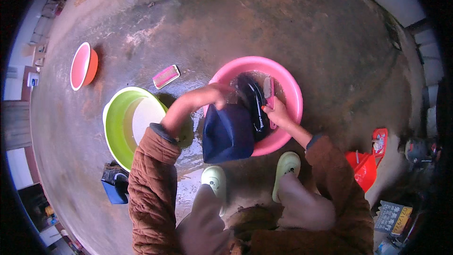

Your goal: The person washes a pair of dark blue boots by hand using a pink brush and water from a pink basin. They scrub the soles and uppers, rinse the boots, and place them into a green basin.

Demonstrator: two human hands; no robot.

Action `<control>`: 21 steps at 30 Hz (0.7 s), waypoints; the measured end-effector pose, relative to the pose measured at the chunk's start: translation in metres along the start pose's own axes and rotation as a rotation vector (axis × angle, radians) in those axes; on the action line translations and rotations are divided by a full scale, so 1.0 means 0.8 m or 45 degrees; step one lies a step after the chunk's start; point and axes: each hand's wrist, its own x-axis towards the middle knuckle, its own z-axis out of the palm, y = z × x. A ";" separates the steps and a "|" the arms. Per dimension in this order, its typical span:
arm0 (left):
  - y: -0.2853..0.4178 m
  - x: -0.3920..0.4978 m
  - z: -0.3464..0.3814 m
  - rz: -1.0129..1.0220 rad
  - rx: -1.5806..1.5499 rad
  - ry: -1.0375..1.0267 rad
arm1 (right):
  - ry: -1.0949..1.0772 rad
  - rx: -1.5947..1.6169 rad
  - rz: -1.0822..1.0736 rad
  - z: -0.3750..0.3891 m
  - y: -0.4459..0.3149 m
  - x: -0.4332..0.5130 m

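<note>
A large pink plastic basin (pixel 295 88) with water in it stands on the floor in front of my feet. A dark blue and shiny black article (pixel 228 132), which looks like a tall boot, lies partly in the basin, its blue end hanging over the near left rim. My left hand (pixel 217 95) is blurred at the upper edge of the blue part; whether its fingers grip it is unclear. In my right hand (pixel 277 113) is a pink-handled scrubbing brush (pixel 269 92), held above the black part at the basin's right side.
Left of the pink basin stands a green basin (pixel 118 127) with cloudy liquid. A pink brush (pixel 166 77) lies beyond it, and an orange bowl (pixel 84 66) farther left. A similar blue and black article (pixel 115 186) rests near the green basin. A red dustpan (pixel 364 168) is at right.
</note>
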 end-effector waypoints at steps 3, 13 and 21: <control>0.075 0.031 0.070 -0.078 1.211 0.188 | 0.068 -0.205 -0.055 -0.006 0.012 -0.014; -0.081 0.049 0.207 -0.249 1.816 0.374 | -0.010 -0.179 0.125 -0.003 0.060 0.038; -0.089 0.059 0.163 -0.213 1.729 0.439 | -0.110 -0.289 -0.169 -0.026 -0.007 -0.033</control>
